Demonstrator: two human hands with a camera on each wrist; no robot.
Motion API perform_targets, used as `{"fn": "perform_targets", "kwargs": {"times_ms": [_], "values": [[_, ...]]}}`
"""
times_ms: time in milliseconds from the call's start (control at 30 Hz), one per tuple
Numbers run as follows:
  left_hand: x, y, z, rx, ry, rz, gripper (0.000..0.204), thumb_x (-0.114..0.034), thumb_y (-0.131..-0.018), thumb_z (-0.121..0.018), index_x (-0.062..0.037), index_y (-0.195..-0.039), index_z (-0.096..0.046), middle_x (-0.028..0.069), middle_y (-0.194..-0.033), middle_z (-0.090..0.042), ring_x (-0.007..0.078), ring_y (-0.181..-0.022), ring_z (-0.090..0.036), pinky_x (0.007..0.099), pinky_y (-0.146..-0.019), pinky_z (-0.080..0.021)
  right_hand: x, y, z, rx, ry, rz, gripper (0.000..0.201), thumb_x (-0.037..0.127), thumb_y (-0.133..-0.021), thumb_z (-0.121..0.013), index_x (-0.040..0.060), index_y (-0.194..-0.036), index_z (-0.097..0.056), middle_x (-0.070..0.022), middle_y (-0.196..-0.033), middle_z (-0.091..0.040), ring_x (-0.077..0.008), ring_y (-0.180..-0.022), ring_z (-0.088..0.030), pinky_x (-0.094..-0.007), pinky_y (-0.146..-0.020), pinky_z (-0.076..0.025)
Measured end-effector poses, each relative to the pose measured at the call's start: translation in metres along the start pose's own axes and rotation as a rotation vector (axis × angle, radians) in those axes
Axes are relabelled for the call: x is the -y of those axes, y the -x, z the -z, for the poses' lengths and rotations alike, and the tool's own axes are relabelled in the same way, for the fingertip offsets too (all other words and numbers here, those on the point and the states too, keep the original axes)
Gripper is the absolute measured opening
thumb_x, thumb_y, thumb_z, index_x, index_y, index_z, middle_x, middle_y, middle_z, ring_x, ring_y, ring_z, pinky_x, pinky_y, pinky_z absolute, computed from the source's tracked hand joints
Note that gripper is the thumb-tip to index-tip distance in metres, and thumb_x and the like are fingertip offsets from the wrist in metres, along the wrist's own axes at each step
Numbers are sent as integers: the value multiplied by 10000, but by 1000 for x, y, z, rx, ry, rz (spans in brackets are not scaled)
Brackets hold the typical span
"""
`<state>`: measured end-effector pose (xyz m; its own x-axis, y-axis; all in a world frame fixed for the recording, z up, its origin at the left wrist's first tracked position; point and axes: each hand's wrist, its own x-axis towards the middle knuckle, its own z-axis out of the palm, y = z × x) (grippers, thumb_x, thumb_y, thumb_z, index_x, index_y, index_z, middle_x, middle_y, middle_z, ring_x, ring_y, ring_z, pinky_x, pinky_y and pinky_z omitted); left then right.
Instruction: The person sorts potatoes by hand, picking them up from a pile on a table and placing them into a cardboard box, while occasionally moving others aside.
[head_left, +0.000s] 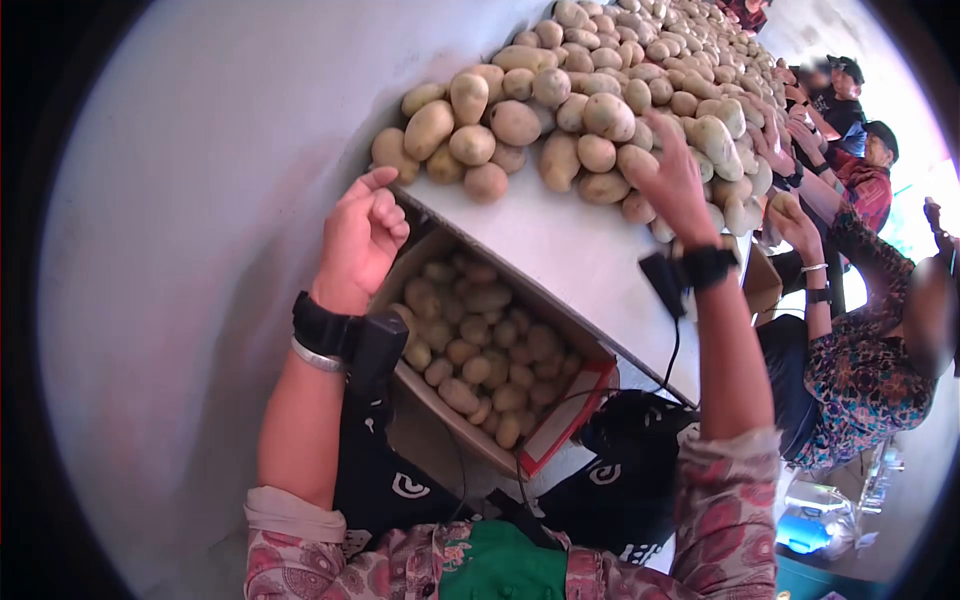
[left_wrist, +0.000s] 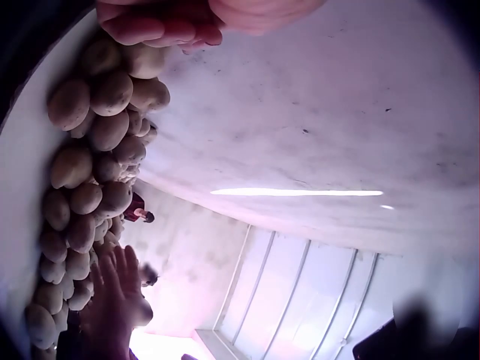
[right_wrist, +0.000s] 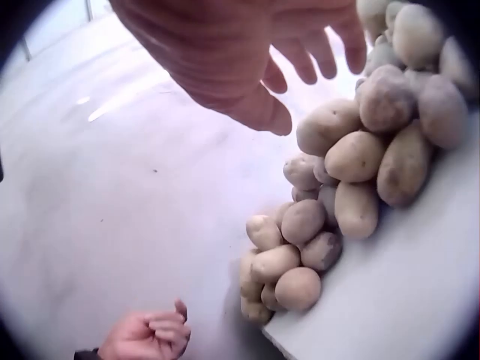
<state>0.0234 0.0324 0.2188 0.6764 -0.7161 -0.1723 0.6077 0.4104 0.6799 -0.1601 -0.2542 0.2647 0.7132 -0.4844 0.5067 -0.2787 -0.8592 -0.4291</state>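
Observation:
A long heap of potatoes [head_left: 608, 117] covers the far part of the white table [head_left: 590, 260]. My right hand [head_left: 680, 190] is over the near side of the heap, fingers spread and nothing gripped; in the right wrist view its thumb [right_wrist: 266, 112] points toward the potatoes. Beside the table's left corner is my left hand [head_left: 360, 235], its fingers loosely curled and holding nothing, close to the end potatoes [head_left: 395, 152]. Below the table edge stands an open cardboard box [head_left: 545, 312] with many potatoes [head_left: 475, 370] inside.
A pale wall [head_left: 190, 230] runs along the left side. On the right, a person in a patterned top [head_left: 865, 370] holds a potato [head_left: 788, 207], with several people farther along the table. The box has a red-edged flap [head_left: 570, 418]. A cable [head_left: 676, 350] hangs from my right wrist.

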Motion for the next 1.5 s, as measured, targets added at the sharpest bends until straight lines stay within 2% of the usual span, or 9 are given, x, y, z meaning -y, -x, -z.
{"fn": "perform_targets", "kwargs": {"times_ms": [133,367,500,600,767,967,1100,1400,1500], "values": [[-6,6,-4,-30,-45,-28,221,-22,-909,-391,-39,-1101,-500,-27,-654,-387,88,-582,-376,227,-562,-368,-71,-65,-46,128,204,153,690,95,-714,-568,-22,-1357,-347,-254,-1273,-476,-370,-1225,-432,-377,-1052,-336],[-11,8,5,-42,-109,-67,211,-49,-926,-400,-32,-1112,-500,-30,-661,-388,86,-606,-398,222,-581,-379,-32,-78,-35,399,220,51,703,100,-675,-631,75,-1336,-393,-248,-1150,-551,-374,-1118,-511,-391,-967,-410],[-12,6,9,-35,-61,-66,268,43,-834,-388,4,-1069,-509,4,-650,-444,111,-577,-419,256,-547,-387,-30,-69,-28,266,219,121,616,146,-676,-646,91,-1262,-465,-209,-1125,-585,-355,-1031,-574,-390,-929,-438],[-11,8,6,-40,-132,-67,213,-40,-919,-409,-24,-1107,-506,-30,-657,-404,83,-608,-411,221,-581,-383,-9,-44,-5,92,-42,60,614,175,-679,-672,103,-1260,-484,-150,-1109,-602,-270,-986,-606,-355,-864,-477],[-4,6,8,-25,-95,-58,259,43,-824,-405,-1,-1056,-512,-4,-646,-446,104,-568,-417,247,-543,-379,59,53,37,307,-615,-165,623,159,-701,-671,60,-1285,-478,-64,-1115,-595,-155,-1002,-575,-292,-832,-485],[3,6,12,-53,-206,-47,216,8,-889,-427,-25,-1088,-505,-24,-638,-415,85,-581,-413,224,-555,-373,70,169,-3,715,-668,-286,609,83,-656,-660,55,-1243,-500,-79,-1164,-554,-174,-1080,-535,-334,-939,-438],[5,5,18,-35,-204,-36,217,4,-887,-431,-26,-1088,-507,-23,-638,-410,87,-581,-411,229,-557,-376,61,191,-22,841,-447,-55,618,36,-643,-639,70,-1233,-456,-176,-1127,-534,-354,-1065,-536,-382,-937,-436],[4,8,9,-65,-274,-29,208,-24,-897,-441,-32,-1093,-511,-33,-635,-393,79,-573,-394,222,-560,-376,28,190,-33,963,-173,54,449,2,-705,-608,50,-1147,-546,-173,-1085,-571,-346,-1014,-574,-367,-875,-477],[2,8,12,-51,-278,-37,195,-45,-909,-443,-33,-1091,-512,-36,-635,-391,77,-575,-398,219,-559,-377,37,179,-19,960,-364,-184,260,2,-776,-601,7,-1036,-596,-114,-930,-634,-244,-865,-629,-312,-798,-500]]}}
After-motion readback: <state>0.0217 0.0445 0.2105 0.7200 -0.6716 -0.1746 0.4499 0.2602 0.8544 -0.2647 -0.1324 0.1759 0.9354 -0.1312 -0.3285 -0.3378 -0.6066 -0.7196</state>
